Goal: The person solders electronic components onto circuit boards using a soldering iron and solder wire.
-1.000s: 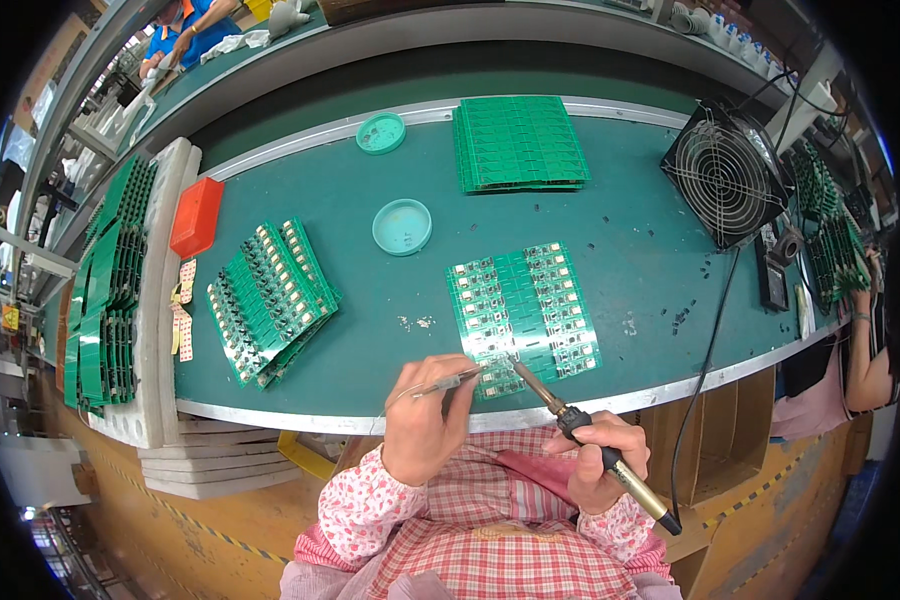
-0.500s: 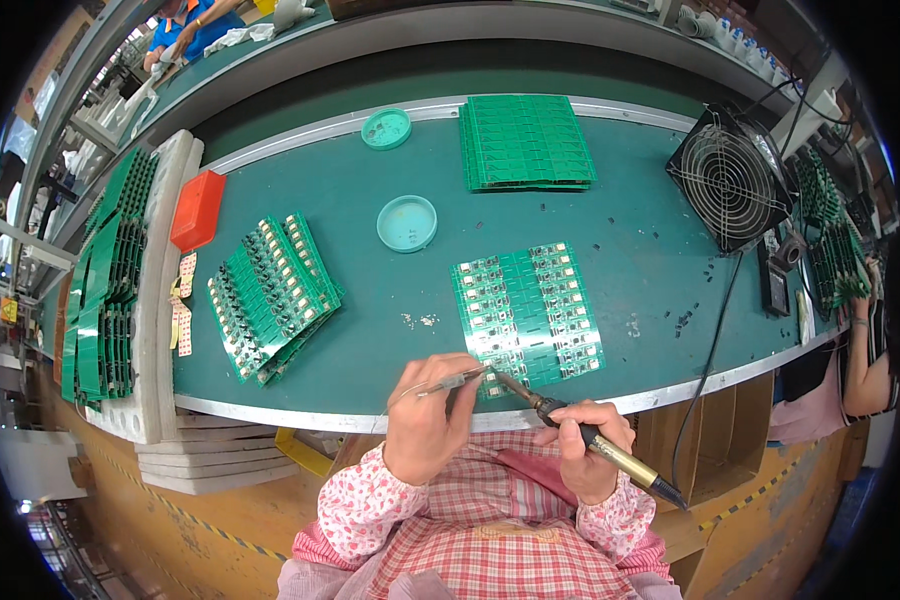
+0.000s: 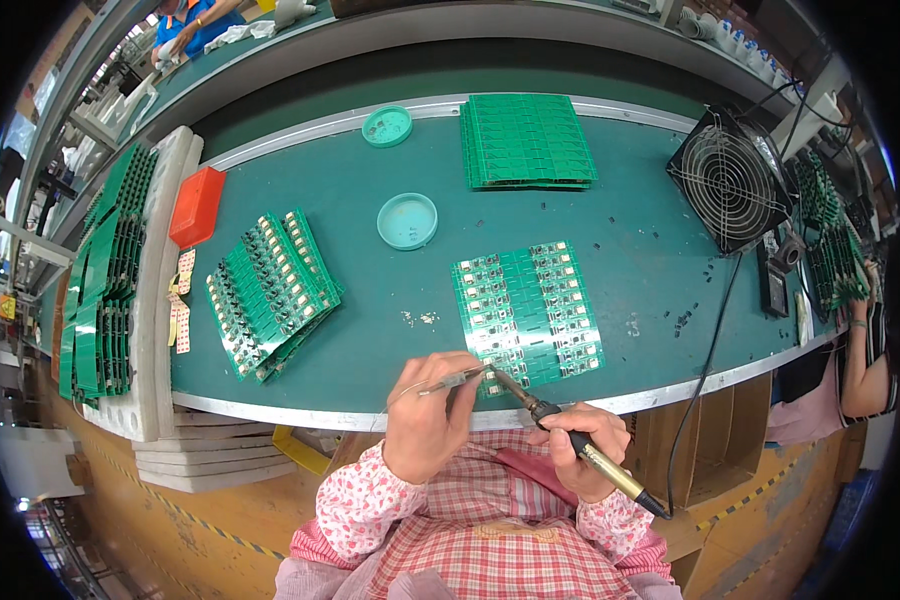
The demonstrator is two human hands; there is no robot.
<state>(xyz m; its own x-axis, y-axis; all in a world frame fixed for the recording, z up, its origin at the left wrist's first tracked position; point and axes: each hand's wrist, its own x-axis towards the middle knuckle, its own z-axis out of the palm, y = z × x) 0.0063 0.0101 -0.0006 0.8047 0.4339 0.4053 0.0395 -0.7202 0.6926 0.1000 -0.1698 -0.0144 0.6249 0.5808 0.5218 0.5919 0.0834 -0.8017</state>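
A green circuit board panel (image 3: 526, 315) with rows of small components lies at the bench's near edge. My right hand (image 3: 592, 440) is closed round a soldering iron (image 3: 613, 470), whose tip points up and left to the panel's lower left corner. In my left hand (image 3: 422, 430) is pinched a thin pale tube with wire (image 3: 448, 382), its end meeting the iron's tip just over that corner. Whether the tip touches a joint is too small to tell. My fingers hide part of the tube.
Populated panels (image 3: 275, 295) are stacked left, other green boards (image 3: 526, 140) at the back. Two turquoise dishes (image 3: 407, 222) hold small bits. A black fan (image 3: 732, 180) stands right, near scattered black parts (image 3: 683, 320). A red bin (image 3: 198, 207) sits left; the iron's cable (image 3: 705, 385) crosses the front edge.
The iron's rear end has swung slightly left and down with my right hand, while its tip stays at the same corner. My left hand is nearly still.
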